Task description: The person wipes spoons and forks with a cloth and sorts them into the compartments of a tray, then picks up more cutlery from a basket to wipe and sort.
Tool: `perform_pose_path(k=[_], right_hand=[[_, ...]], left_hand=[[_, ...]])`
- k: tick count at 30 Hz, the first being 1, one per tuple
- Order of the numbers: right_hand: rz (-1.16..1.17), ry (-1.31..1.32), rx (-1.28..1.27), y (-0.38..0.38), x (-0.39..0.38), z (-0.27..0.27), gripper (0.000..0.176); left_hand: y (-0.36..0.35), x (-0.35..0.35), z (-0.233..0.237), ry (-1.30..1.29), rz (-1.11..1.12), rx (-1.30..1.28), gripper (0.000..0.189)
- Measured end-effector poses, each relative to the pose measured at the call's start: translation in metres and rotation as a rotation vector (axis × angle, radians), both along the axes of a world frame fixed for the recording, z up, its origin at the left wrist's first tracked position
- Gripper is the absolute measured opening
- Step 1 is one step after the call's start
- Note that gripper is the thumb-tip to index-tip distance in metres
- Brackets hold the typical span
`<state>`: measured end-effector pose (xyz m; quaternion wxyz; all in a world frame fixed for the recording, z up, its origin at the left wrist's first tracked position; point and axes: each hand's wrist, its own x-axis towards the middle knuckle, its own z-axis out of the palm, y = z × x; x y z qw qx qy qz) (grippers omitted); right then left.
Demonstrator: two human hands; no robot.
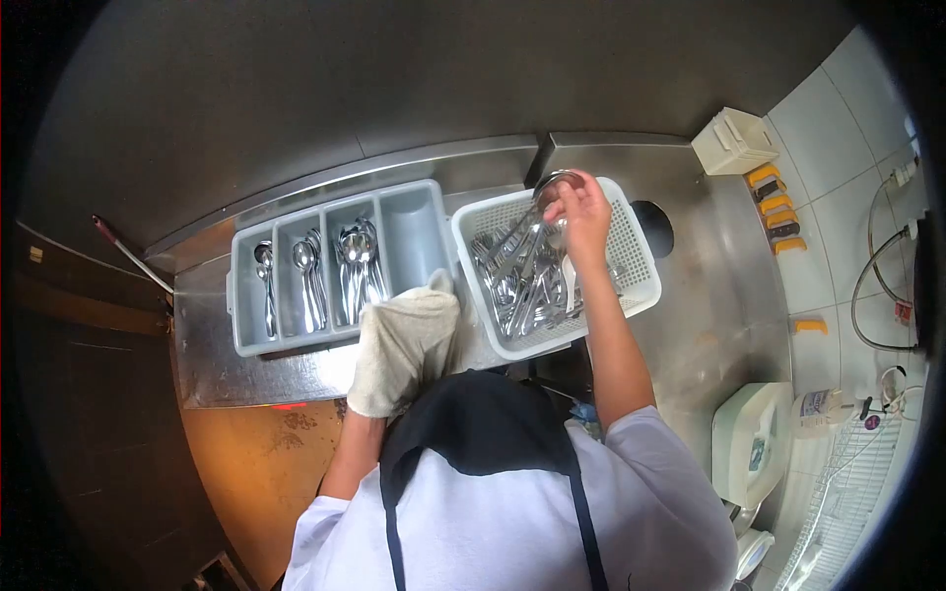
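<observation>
Two hands are at work around the white basket (639,258), which stands on a steel counter (709,325). The right hand (583,212) hovers over the basket's far end, fingers clenched around a handful of cutlery (537,215). A rounded bowl shows at the top of the handful and thin handles fan down towards the basket, but how many pieces it holds is hard to tell. Under it, inside the basket, lies a tangled heap of cutlery (522,291), too jumbled to sort into kinds.

Just left of the basket, a beige cloth (404,340) drapes over the left hand and hides it wholly. Only the left forearm (350,448) shows below the cloth, so whether that hand grips anything cannot be told. The cloth also covers the near left corner of the basket and the near right corner of a grey divided tray (412,236). This tray sits touching or nearly touching the basket's left side. Spoons (357,258) lie in three of the tray's compartments.

Behind the basket's right wall a dark round shape (654,229) is half hidden. Beyond the basket, to the right, a pale box (734,141) stands by the tiled wall. Nearer than the basket, the person's dark apron (483,433) blocks the counter's front edge.
</observation>
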<state>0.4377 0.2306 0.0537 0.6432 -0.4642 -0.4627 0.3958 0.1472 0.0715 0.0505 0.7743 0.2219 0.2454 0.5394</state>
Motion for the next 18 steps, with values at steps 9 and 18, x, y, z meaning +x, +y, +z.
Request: perform_pose_path(k=[9, 18], right_hand=[[0.317, -0.037, -0.304, -0.024, -0.039, 0.038, 0.058], [0.038, -1.010, -0.274, -0.007, 0.012, -0.085, 0.031]], left_hand=[[0.070, 0.057, -0.038, 1.196, 0.020, 0.644, 0.027], [0.043, 0.058, -0.057, 0.816, -0.146, 0.227, 0.029]])
